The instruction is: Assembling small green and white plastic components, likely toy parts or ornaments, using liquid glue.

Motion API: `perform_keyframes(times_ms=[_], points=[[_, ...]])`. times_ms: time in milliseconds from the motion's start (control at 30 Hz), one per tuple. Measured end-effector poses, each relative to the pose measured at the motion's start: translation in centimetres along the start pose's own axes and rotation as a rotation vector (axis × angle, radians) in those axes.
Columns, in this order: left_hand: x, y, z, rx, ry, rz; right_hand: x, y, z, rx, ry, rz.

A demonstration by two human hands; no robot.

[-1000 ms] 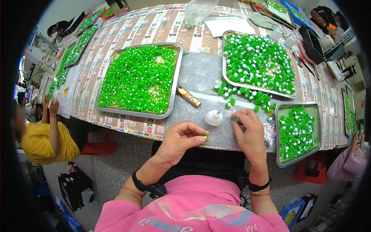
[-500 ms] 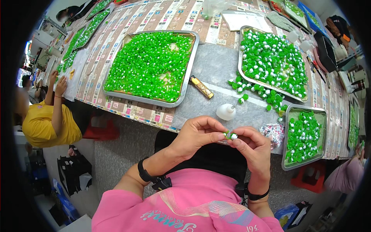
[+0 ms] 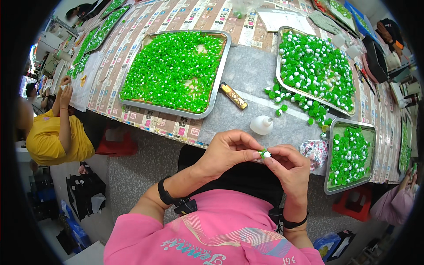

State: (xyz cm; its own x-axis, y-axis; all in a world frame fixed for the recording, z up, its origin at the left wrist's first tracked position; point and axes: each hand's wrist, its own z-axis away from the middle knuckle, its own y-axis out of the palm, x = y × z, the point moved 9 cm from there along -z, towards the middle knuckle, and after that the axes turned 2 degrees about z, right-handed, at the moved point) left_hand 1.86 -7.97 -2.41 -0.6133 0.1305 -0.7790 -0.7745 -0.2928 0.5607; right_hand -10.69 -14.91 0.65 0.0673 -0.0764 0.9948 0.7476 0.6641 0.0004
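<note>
Between my fingertips, just off the table's front edge, is a small green plastic piece with a white, black-dotted eyeball (image 3: 266, 154). My left hand (image 3: 226, 153) pinches its left side with thumb and forefinger. My right hand (image 3: 289, 168) pinches the other side, thumb below and forefinger above. The fingertips cover part of it, so how its parts join is hard to see. Just beyond the hands stands a white squeeze bottle (image 3: 261, 125) with a thin metal tip. Loose green-and-white pieces (image 3: 304, 105) lie to the right of it.
Metal trays of green pieces stand at left (image 3: 211, 99), far right (image 3: 279, 66) and near right (image 3: 373, 152). A yellow-and-black tube-like box (image 3: 234, 96) lies between them. A floral cloth (image 3: 314, 153) sits by the near tray. A co-worker in yellow (image 3: 59, 139) works at the left.
Two parts that showed slightly apart at my fingertips now sit together as one piece. Both hands stay nearly in place; the table view shifts slightly to the right.
</note>
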Motion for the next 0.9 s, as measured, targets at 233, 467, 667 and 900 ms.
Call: perform_keyframes(times_ms=[233,467,667,900], points=[[-1.0,0.5,0.3,0.004,0.086,-0.234,-0.6,-0.4,0.5,-0.042,0.118,-0.063],[-1.2,0.8,0.4,0.012,0.1,-0.309,0.3,-0.8,0.5,-0.022,-0.015,0.057],[-1.2,1.0,0.4,-0.005,0.124,-0.351,1.1,-1.0,0.8,-0.068,-0.143,0.195],[-0.7,1.1,0.0,-0.043,0.186,-0.358,1.2,-1.5,1.0,-0.12,-0.199,0.204]])
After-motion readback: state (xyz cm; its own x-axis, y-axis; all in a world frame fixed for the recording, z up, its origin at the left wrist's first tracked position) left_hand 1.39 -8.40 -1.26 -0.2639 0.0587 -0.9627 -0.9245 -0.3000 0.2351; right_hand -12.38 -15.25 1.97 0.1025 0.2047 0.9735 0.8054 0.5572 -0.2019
